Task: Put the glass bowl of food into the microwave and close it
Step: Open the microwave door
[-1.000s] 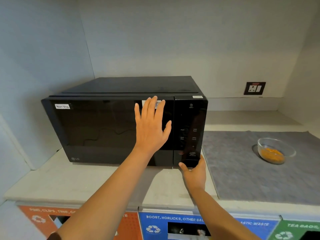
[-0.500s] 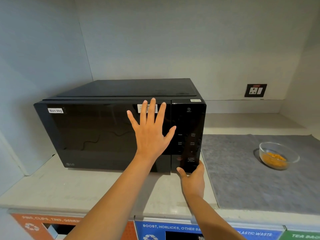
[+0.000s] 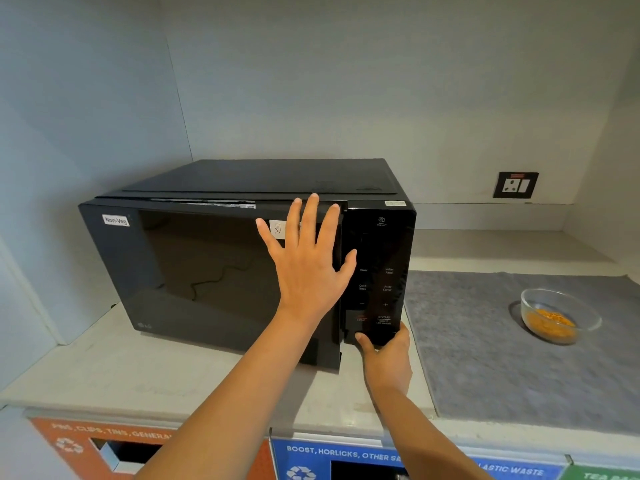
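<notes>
Door (image 3: 207, 271) now popped out a little at its right edge. Left hand (image 3: 308, 268) flat, fingers spread, holding nothing. Right hand (image 3: 386, 358) pressing panel (image 3: 379, 271). Bowl (image 3: 554, 315) far right on mat (image 3: 485, 358), nearer right hand.

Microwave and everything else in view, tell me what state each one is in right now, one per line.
microwave door: slightly ajar, right edge popped out from the control panel
glass bowl: upright on the grey mat, holding orange food, untouched
left hand: open, fingers spread, flat at the door
right hand: at the panel's bottom edge, thumb on the front
wall socket: nothing plugged in
</notes>
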`<state>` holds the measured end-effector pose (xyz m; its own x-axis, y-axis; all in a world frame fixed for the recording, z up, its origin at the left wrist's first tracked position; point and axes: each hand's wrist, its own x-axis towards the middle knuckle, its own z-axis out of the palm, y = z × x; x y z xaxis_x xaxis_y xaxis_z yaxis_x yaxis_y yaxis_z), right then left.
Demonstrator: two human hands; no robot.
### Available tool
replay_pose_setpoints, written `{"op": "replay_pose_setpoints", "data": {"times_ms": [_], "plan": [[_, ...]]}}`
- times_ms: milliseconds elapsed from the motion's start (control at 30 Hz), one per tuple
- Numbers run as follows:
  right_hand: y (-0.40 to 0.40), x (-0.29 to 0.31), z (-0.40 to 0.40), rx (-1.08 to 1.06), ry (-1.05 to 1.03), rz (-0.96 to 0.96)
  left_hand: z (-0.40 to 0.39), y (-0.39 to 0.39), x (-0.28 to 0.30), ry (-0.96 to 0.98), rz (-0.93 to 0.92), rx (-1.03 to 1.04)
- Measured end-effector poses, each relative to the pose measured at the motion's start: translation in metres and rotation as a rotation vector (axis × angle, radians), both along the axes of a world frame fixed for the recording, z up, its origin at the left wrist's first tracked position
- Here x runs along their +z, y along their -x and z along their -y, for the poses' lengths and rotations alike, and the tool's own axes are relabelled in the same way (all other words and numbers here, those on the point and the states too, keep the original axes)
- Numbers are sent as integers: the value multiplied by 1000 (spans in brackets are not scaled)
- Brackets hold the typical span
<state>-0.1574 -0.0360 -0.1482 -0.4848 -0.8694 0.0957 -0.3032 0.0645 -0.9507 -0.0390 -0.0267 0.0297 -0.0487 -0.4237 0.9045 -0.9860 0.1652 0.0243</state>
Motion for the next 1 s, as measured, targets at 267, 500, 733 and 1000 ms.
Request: {"op": "replay_pose_setpoints", "data": {"times_ms": [267,500,733,1000], "plan": [[2,6,-5,33,108,54,-10,0,4,-86,-2,12],[2,4,-4,10,120,77,-14,0,6,-110,10,5],[5,8,-14,-60,185,227,-29,-1,8,-162,-4,5],[4,31,-42,-93,234,227,-63,-7,10,-168,-50,-45]]}}
